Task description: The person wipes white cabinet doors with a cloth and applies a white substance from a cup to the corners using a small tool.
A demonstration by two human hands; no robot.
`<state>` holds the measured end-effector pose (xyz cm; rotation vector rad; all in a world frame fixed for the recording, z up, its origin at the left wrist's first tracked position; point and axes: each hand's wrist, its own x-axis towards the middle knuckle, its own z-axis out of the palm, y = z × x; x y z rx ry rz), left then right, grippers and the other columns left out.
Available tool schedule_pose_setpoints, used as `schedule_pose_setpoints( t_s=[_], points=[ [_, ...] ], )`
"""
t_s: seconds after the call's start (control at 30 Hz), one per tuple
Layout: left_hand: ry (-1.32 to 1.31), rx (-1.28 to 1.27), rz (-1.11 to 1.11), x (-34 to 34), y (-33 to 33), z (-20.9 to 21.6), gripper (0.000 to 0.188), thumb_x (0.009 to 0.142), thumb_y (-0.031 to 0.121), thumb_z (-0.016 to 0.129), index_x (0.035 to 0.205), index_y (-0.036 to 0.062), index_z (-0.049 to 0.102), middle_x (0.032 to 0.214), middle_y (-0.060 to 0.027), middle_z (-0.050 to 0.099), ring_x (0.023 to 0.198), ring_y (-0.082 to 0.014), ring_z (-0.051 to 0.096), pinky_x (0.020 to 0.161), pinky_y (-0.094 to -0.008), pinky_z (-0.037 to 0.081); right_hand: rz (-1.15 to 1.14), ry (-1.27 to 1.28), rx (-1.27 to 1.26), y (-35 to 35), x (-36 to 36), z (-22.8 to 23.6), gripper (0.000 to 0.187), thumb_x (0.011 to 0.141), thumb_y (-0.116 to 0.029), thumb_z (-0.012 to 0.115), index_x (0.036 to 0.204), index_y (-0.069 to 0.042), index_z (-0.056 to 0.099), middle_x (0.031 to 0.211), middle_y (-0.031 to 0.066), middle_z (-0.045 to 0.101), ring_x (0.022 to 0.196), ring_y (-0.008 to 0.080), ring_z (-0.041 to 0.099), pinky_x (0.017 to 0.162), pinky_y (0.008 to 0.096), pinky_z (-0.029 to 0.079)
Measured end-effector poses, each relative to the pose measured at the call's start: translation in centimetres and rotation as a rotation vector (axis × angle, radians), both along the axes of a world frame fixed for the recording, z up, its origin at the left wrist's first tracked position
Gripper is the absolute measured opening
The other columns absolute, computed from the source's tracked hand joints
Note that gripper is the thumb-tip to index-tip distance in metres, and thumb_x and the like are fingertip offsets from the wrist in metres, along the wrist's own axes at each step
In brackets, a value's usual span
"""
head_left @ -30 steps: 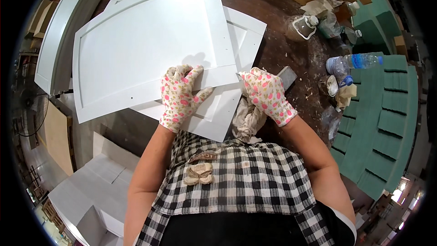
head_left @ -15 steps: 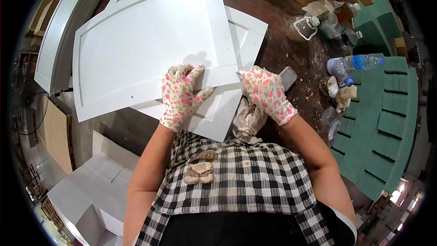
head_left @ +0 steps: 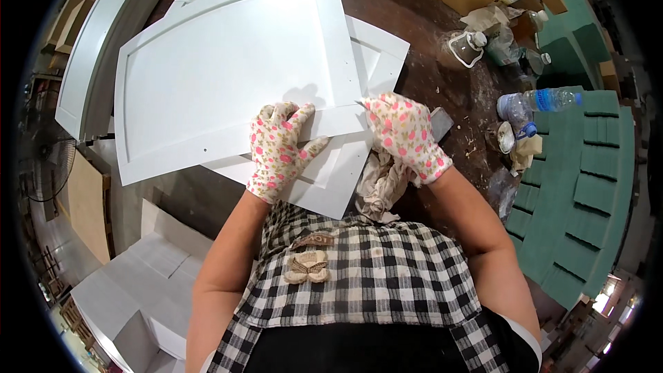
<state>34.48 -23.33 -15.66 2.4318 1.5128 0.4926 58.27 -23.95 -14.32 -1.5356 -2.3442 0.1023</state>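
White panel steadied at near corner

White rectangular framed cabinet door panel (head_left: 228,72) lies atop a second white panel (head_left: 345,173) on the brown desk (head_left: 428,69). Left hand (head_left: 280,148) presses flat, fingers spread, steadying it. Right hand (head_left: 404,135) curls at the corner; grip unclear. Crumpled rag (head_left: 380,186) beneath.

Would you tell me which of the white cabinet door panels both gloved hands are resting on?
The top panel of the stack: the left hand presses its near edge and the right hand its near corner. The lower panel only peeks out beneath.
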Motion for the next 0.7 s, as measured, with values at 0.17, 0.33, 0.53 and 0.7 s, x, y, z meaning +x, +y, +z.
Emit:
schedule_pose_setpoints(
  t_s=[0.17,0.33,0.53,0.7],
  points=[
    [-0.018,0.035,0.003,-0.1,-0.2,0.0,0.053,0.074,0.042,0.074,0.116,0.0114,0.064,0.109,-0.008,0.058,0.104,-0.0265,0.05,0.091,-0.0421,0.039,0.052,-0.052,-0.014,1.3,-0.9,-0.5,0.02,0.081,-0.014,0.058,0.099,-0.01,0.066,0.08,0.0054,0.063,0.072,0.0196,0.065,0.059,0.0327,0.053],
    [-0.053,0.022,0.005,0.1,-0.2,0.1,0.053,0.067,0.033,0.08,0.113,0.0094,0.065,0.107,-0.011,0.057,0.103,-0.0287,0.05,0.089,-0.0423,0.042,0.076,-0.054,-0.009,1.2,-0.5,-1.2,0.015,0.083,-0.015,0.057,0.095,-0.01,0.066,0.082,0.006,0.063,0.069,0.0204,0.065,0.059,0.0323,0.053],
    [-0.066,0.071,-0.002,0.1,-0.2,-0.2,0.053,0.066,0.032,0.08,0.112,0.0089,0.065,0.107,-0.0112,0.057,0.103,-0.0293,0.049,0.089,-0.0427,0.042,0.188,0.08,-0.013,-0.1,-0.6,-1.5,0.028,0.084,-0.015,0.056,0.11,-0.015,0.066,0.082,0.005,0.063,0.072,0.0193,0.064,0.057,0.033,0.052],
    [-0.051,0.098,0.001,0.3,-0.2,-0.5,0.054,0.065,0.032,0.081,0.112,0.0086,0.065,0.107,-0.0115,0.056,0.103,-0.0295,0.049,0.089,-0.0425,0.043,-0.065,0.017,-0.157,1.0,-1.3,-1.1,0.02,0.086,-0.016,0.053,0.101,-0.012,0.066,0.085,0.0065,0.063,0.071,0.0179,0.064,0.054,0.0332,0.052]
  ],
)
